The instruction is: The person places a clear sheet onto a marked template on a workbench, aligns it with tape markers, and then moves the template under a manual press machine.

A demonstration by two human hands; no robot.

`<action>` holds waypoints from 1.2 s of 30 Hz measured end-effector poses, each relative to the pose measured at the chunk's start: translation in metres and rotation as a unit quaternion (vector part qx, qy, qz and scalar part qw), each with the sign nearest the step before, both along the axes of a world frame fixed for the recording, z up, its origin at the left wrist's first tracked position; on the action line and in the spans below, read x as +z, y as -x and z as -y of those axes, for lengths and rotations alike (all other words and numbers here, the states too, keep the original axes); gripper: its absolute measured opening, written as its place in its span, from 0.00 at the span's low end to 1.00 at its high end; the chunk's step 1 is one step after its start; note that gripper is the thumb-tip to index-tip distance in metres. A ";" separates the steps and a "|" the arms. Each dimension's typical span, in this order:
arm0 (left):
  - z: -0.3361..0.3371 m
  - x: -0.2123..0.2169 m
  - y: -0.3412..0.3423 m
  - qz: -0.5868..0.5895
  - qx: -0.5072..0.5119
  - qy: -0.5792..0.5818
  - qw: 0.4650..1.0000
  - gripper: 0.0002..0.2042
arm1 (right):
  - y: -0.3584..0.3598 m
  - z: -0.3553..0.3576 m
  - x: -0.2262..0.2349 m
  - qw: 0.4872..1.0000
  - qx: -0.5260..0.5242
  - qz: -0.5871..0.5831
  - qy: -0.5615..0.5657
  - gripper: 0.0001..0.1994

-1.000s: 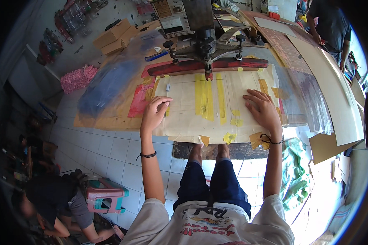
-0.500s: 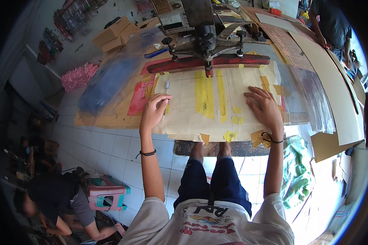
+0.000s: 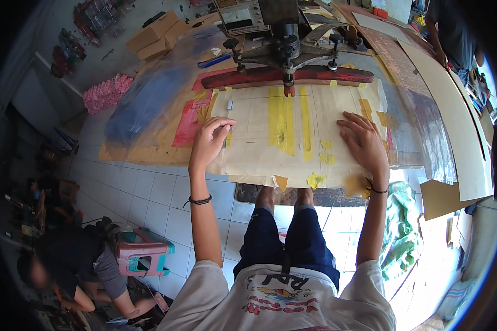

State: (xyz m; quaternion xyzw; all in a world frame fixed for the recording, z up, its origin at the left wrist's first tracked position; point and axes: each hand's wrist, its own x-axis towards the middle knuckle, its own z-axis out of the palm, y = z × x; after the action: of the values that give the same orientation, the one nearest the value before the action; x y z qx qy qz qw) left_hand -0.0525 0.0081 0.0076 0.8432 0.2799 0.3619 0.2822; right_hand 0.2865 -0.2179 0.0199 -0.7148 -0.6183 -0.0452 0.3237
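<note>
A cream paper sheet (image 3: 248, 157) with ruled lines and yellow tape strips (image 3: 281, 127) lies across the worktable in front of me. On its left part rests my left hand (image 3: 209, 144), the fingers loosely bent and the thumb just below them; I see nothing held. At the sheet's right side lies my right hand (image 3: 367, 146), open, with fingers apart. Beyond both hands, a red bar (image 3: 259, 75) hangs from the black metal bracket (image 3: 287, 55) of a machine. A small pale block (image 3: 230, 105) sits just past my left fingertips.
Clear plastic sheets (image 3: 149, 105) cover the table's left; more plastic (image 3: 433, 132) drapes at right beside large boards (image 3: 453, 110). Cardboard boxes (image 3: 157, 38) and a pink heap (image 3: 107, 94) stand far left. A person (image 3: 72, 265) crouches near a stool (image 3: 146, 251); another person (image 3: 453, 33) stands far right.
The sheet, the bar and both hands appear shifted slightly right and up in the picture. My right fingers spread a little differently; my hands stay on the sheet.
</note>
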 end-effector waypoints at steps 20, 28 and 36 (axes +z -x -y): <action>0.000 -0.002 0.008 0.026 -0.009 0.004 1.000 0.09 | -0.003 -0.010 0.005 0.998 0.021 -0.021 0.064 0.14; 0.001 -0.003 0.008 0.018 -0.022 -0.014 0.999 0.09 | 0.105 -0.052 0.007 0.965 0.039 0.143 0.215 0.29; -0.002 -0.005 0.009 0.042 -0.030 0.023 0.998 0.10 | 0.096 -0.050 -0.003 0.970 0.134 0.168 0.114 0.28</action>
State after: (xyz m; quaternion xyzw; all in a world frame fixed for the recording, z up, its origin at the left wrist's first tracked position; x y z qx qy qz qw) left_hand -0.0620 0.0101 0.0029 0.8286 0.2508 0.3817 0.3237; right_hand 0.1909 -0.1681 0.0171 -0.6398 -0.7550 -0.0500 0.1347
